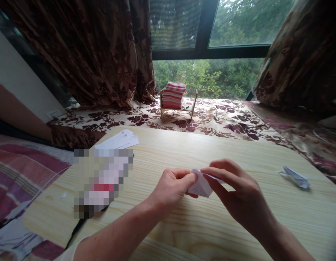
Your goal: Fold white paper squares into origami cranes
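Observation:
A small folded piece of white paper [201, 185], with faint lines on its face, is held between both hands above the wooden table. My left hand [175, 184] pinches its left edge, thumb on the near face. On the other side, my right hand [233, 181] grips the upper right edge between thumb and fingers. The fingers cover part of the folds. Farther right on the tabletop lies a folded paper shape [296, 177], pointed at its left end.
White paper strips [117, 140] lie at the table's [157, 145] far left. A blurred-out object [103, 185] with a black cord sits nearer. More papers [14, 232] rest on the striped bedding. Beyond the table, a small wooden stand [193, 103] holds folded pink-and-white cloths [173, 96].

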A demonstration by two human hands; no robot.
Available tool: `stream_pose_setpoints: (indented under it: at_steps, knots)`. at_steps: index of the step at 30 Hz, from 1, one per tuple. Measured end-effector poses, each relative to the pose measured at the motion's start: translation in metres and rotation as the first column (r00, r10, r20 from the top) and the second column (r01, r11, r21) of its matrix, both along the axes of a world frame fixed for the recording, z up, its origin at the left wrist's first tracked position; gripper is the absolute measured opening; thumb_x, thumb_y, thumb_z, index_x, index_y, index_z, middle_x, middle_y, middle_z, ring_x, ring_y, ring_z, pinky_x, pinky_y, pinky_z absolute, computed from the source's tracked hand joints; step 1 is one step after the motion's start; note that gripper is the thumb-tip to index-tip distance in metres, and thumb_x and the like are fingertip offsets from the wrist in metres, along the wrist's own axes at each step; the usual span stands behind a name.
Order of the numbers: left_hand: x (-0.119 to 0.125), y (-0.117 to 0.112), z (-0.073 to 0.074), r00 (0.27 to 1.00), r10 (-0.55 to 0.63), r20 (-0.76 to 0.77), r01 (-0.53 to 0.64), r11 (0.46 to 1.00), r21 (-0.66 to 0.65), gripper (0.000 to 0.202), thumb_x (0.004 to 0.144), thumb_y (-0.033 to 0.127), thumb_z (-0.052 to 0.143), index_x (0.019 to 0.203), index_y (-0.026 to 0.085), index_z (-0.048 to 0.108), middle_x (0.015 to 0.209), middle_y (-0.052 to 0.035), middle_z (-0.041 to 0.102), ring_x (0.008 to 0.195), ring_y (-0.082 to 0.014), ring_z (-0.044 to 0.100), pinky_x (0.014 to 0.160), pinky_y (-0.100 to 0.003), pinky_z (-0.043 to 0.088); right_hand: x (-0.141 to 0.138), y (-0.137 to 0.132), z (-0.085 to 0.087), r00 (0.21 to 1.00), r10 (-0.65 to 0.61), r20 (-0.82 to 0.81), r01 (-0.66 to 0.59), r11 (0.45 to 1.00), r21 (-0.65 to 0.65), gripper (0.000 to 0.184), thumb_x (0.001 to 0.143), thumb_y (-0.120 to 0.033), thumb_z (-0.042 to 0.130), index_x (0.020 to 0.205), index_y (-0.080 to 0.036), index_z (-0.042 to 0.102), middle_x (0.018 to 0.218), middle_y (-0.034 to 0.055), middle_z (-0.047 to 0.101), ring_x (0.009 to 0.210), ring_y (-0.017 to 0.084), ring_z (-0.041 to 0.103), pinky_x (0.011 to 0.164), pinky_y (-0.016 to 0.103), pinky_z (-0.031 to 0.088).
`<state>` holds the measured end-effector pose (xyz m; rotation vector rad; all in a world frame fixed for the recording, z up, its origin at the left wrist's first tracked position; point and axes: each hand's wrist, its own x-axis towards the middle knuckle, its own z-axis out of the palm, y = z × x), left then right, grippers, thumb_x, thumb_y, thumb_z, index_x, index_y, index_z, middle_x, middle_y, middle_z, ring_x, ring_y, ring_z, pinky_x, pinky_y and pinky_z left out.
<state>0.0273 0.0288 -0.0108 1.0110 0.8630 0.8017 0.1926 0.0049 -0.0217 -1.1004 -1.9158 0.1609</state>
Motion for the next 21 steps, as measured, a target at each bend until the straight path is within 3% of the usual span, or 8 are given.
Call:
stream_pose_setpoints:
  at_steps: [3, 6, 9, 13, 18, 21]
  knots:
    - [-0.0009, 0.0001, -0.0007, 1.000, 0.016, 0.008, -0.016, 1.000, -0.001, 0.026, 0.071, 0.030, 0.062, 0.071, 0.006, 0.072, 0.062, -0.0056, 0.061, 0.059, -0.0123, 0.053, 0.058, -0.025, 0.047, -0.0007, 0.0019, -0.0006, 0.988, -0.081, -0.135, 0.059, 0.986, -0.158, 0.016, 0.082, -0.018, 0.062, 0.097, -0.022, 0.066, 0.084, 0.0020, 0.063, 0.069, 0.014, 0.059, 0.057, 0.023, 0.047]
    - [-0.0015, 0.0006, -0.0015, 1.000, -0.009, 0.010, 0.010, 1.000, -0.023, 0.024, 0.070, 0.029, 0.062, 0.071, 0.006, 0.072, 0.062, -0.0057, 0.061, 0.059, -0.0127, 0.054, 0.057, -0.025, 0.047, -0.0014, 0.0018, 0.0014, 0.974, -0.085, -0.210, 0.021, 0.956, -0.291, 0.004, 0.081, -0.022, 0.062, 0.083, -0.022, 0.065, 0.071, -0.0014, 0.062, 0.060, 0.012, 0.057, 0.052, 0.021, 0.045]
    - [-0.0015, 0.0009, -0.0016, 1.000, -0.015, -0.025, 0.014, 0.999, -0.029, 0.025, 0.070, 0.030, 0.062, 0.069, 0.007, 0.071, 0.060, -0.0054, 0.060, 0.057, -0.0126, 0.054, 0.055, -0.025, 0.045, -0.0015, 0.0003, 0.0030, 0.973, -0.063, -0.222, -0.016, 0.941, -0.338, 0.006, 0.081, -0.023, 0.061, 0.077, -0.021, 0.064, 0.069, -0.0017, 0.061, 0.059, 0.012, 0.056, 0.052, 0.021, 0.044]
    - [-0.0009, 0.0014, -0.0018, 0.998, 0.046, -0.038, -0.047, 0.998, -0.029, 0.025, 0.069, 0.030, 0.062, 0.062, 0.007, 0.069, 0.055, -0.0034, 0.057, 0.052, -0.0101, 0.050, 0.053, -0.023, 0.041, 0.0008, 0.0007, 0.0007, 0.946, -0.142, -0.290, 0.020, 0.922, -0.386, 0.009, 0.079, -0.027, 0.063, 0.074, -0.020, 0.064, 0.070, 0.0000, 0.061, 0.064, 0.013, 0.056, 0.057, 0.023, 0.044]
    - [-0.0014, 0.0020, 0.0004, 0.999, 0.046, -0.024, -0.047, 0.998, -0.034, 0.025, 0.068, 0.030, 0.063, 0.062, 0.007, 0.070, 0.058, -0.0035, 0.058, 0.053, -0.0093, 0.049, 0.054, -0.022, 0.040, 0.0018, 0.0021, 0.0025, 0.892, -0.194, -0.409, -0.077, 0.826, -0.559, 0.021, 0.075, -0.036, 0.066, 0.087, -0.020, 0.064, 0.073, 0.0008, 0.065, 0.063, 0.015, 0.060, 0.056, 0.023, 0.047]
    - [-0.0025, 0.0013, 0.0017, 1.000, 0.012, -0.022, -0.011, 1.000, 0.009, 0.024, 0.070, 0.030, 0.063, 0.064, 0.008, 0.071, 0.061, -0.0036, 0.059, 0.056, -0.0096, 0.050, 0.056, -0.021, 0.039, -0.0009, 0.0006, 0.0069, 0.900, -0.229, -0.372, -0.074, 0.760, -0.646, 0.025, 0.071, -0.040, 0.069, 0.081, -0.018, 0.065, 0.067, 0.0005, 0.065, 0.060, 0.015, 0.058, 0.054, 0.024, 0.045]
